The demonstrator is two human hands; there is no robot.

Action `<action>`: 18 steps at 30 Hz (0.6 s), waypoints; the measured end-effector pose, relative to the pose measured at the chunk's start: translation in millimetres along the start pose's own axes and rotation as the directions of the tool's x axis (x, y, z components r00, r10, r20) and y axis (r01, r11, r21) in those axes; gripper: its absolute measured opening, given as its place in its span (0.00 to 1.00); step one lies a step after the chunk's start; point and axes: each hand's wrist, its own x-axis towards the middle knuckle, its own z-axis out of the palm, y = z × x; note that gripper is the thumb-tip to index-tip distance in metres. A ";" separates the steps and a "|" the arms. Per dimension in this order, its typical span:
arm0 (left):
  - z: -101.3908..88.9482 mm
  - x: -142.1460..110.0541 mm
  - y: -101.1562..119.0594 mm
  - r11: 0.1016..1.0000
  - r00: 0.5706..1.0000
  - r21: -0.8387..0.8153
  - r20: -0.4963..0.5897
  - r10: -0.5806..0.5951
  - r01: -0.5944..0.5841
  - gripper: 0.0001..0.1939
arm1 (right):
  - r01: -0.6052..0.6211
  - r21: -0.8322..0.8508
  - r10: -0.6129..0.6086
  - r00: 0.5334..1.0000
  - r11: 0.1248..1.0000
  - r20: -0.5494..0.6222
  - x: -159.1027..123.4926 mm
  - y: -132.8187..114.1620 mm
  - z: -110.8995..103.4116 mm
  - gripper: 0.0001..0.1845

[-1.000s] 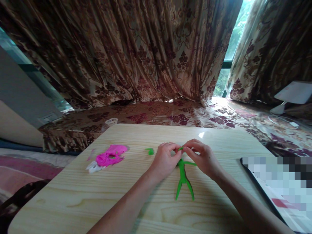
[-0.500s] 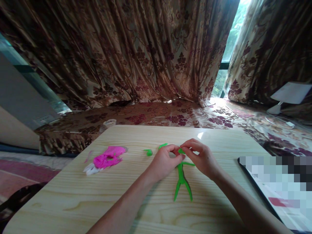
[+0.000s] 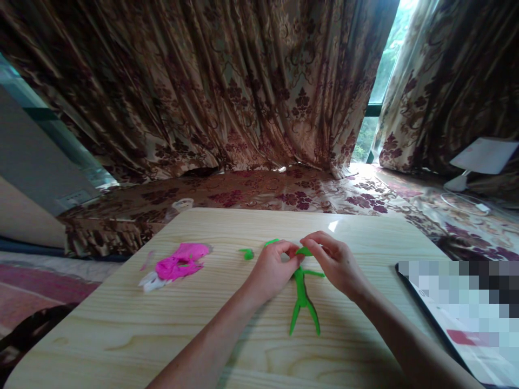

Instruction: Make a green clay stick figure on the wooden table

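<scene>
- Two hands, the left hand [image 3: 271,273] and the right hand [image 3: 336,265], meet above the table [image 3: 170,335].
- Right hand: thumb and fingers pinch a small green piece [image 3: 305,251].
- Left hand: thumb and fingers are closed on the near end of the same piece; the exact contact is partly hidden.
- Figure [image 3: 301,292]: green, lying flat on the table below the hands, with two legs spread toward the wearer and one arm pointing right. The left hand covers its upper end; contact cannot be determined.
- Strip [image 3: 272,242]: green, just beyond the left hand, partly covered.
- Scrap [image 3: 248,254]: green, on the table left of the left hand.
- Pink material [image 3: 178,265]: crumpled, farther left, touching a white piece [image 3: 152,282].
- Lamp [image 3: 483,155]: white, beyond the table at right.
</scene>
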 end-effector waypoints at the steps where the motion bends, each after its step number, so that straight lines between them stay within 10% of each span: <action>1: -0.5 0.5 -0.1 1.000 1.000 -0.006 -0.010 -0.005 0.004 0.08 | -0.028 0.013 0.028 0.999 1.000 -0.015 0.6 -0.6 -1.8 0.10; 18: -1.8 4.1 -3.3 1.000 0.992 -0.023 -0.124 -0.015 0.012 0.10 | -0.031 -0.075 0.031 1.000 0.997 -0.001 -0.7 2.4 -2.5 0.11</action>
